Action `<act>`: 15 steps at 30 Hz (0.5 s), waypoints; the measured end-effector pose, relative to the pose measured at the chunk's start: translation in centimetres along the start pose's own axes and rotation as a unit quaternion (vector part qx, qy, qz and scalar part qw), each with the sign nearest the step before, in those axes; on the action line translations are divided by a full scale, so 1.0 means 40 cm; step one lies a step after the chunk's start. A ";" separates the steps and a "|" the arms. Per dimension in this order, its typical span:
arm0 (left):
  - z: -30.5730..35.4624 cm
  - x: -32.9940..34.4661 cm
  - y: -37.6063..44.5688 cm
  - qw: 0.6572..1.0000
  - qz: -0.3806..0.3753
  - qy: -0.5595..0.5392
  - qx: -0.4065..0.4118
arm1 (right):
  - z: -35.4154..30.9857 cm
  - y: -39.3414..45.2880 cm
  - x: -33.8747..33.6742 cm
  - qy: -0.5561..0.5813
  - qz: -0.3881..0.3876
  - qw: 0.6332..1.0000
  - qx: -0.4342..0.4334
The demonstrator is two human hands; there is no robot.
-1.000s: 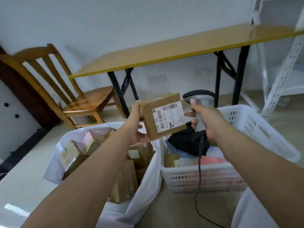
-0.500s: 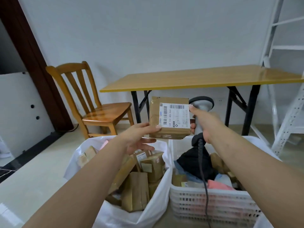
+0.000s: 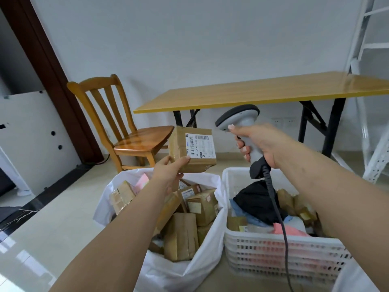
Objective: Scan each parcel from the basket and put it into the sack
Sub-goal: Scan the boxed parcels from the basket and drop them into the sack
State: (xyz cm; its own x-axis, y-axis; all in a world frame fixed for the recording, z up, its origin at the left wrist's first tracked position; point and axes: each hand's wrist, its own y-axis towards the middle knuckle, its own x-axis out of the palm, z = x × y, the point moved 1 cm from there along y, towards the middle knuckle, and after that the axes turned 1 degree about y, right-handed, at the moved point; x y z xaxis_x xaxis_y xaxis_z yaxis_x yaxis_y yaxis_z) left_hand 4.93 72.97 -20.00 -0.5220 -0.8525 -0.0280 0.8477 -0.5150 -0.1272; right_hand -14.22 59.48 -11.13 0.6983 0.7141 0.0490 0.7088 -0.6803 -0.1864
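My left hand [image 3: 168, 175] grips a brown cardboard parcel [image 3: 192, 149] by its lower left corner, with the white barcode label facing me. It hangs above the open white sack [image 3: 210, 249], which holds several brown parcels. My right hand [image 3: 261, 144] is closed on the handle of a grey barcode scanner [image 3: 237, 116], whose head points left toward the parcel, a short gap away. The scanner's black cable drops in front of the white plastic basket [image 3: 273, 253], which holds several parcels and a black bag.
A wooden chair [image 3: 130, 142] stands behind the sack. A yellow folding table [image 3: 263, 91] with black legs runs behind the basket. White metal shelving [image 3: 374, 123] is at the right, a dark door frame and white panel at the left. The floor is pale tile.
My left hand has carried the parcel left and lower, over the sack, away from the scanner. The view has tilted upward, showing more wall.
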 end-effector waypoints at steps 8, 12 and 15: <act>-0.028 -0.055 0.017 0.997 0.069 0.029 -0.012 | -0.029 -0.052 0.031 -0.001 -0.039 0.999 0.001; -0.032 -0.077 0.019 0.993 0.105 0.049 -0.017 | -0.043 -0.062 0.042 -0.007 -0.038 0.999 -0.004; -0.036 -0.089 0.025 0.993 0.113 0.039 -0.023 | -0.045 -0.063 0.050 -0.005 -0.039 0.999 -0.002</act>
State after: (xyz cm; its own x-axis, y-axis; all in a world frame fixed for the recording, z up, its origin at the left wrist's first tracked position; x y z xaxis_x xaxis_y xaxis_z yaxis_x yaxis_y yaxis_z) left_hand 7.49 75.63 -21.44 -0.3255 -0.9355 -0.1378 0.9400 -0.3042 -0.1547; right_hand -14.45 62.31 -8.81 0.6394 0.7670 0.0536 0.7619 -0.6228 -0.1778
